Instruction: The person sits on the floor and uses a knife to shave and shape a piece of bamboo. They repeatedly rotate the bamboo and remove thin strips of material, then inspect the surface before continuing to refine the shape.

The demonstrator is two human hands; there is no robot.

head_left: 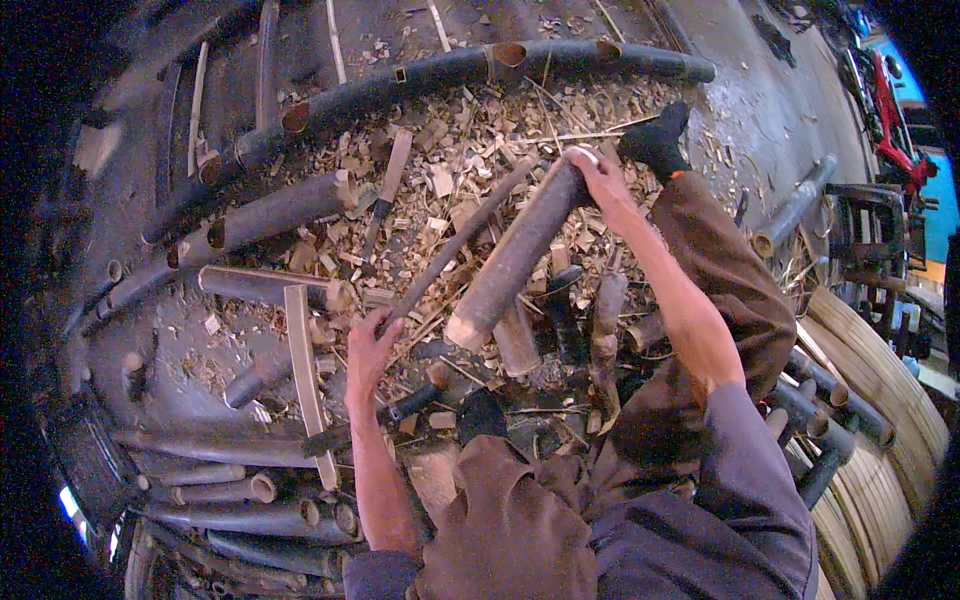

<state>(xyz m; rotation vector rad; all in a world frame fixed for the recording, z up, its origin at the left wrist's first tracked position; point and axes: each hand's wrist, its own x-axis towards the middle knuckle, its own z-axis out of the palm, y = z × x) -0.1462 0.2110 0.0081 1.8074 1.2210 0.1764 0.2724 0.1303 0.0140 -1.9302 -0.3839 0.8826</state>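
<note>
A thick, dark-skinned bamboo section lies slantwise in front of me, its pale cut end toward me. My right hand is closed over its far end. My left hand grips the near end of a long, narrow brownish stick, which slants away to the right beside the bamboo. Whether the stick's far end touches the bamboo, I cannot tell. Under both is a bed of pale wood chips. Left of my left hand stands a flat split bamboo strip.
A long bamboo pole with cut openings curves across the far side. Several bamboo tubes are stacked at the near left. Coiled pale strips and more tubes sit at the right. My outstretched leg borders the chips.
</note>
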